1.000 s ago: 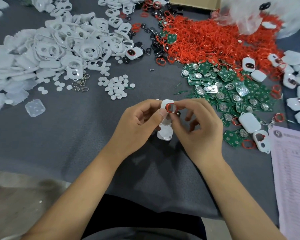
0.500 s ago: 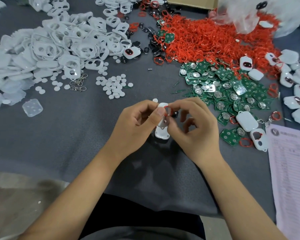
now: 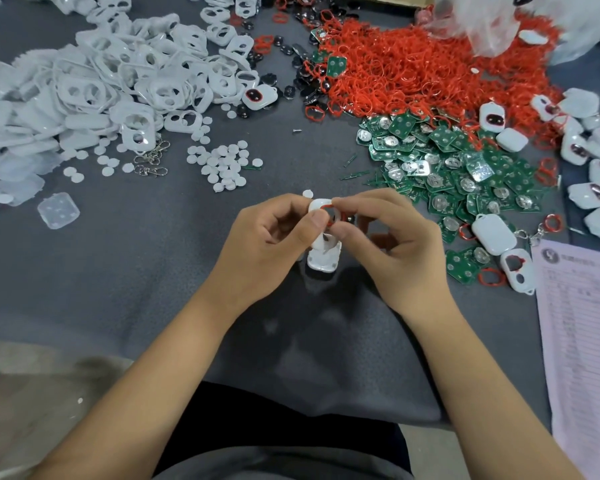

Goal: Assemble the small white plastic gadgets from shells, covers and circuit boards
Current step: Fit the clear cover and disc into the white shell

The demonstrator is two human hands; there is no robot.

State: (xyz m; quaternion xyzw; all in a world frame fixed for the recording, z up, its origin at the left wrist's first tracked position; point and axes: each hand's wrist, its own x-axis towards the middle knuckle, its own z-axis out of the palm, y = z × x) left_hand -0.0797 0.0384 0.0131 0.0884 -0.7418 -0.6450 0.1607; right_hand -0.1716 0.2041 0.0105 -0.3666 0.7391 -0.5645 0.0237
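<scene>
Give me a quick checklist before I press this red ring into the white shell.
1. Left hand grips the white shell: ok.
2. Right hand pinches the red ring: ok.
3. Ring lies over the shell's upper hole: ok.
4. Ring seated all round: cannot tell, fingers cover it.
5. Circuit boards lie beside the right hand: ok.
6. Shell's lower hole fitted: cannot tell.

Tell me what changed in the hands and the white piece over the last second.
Little moved: the right hand worked the red ring from an open hoop down against the white shell. The left hand kept gripping the shell; the piles stayed put.
</scene>
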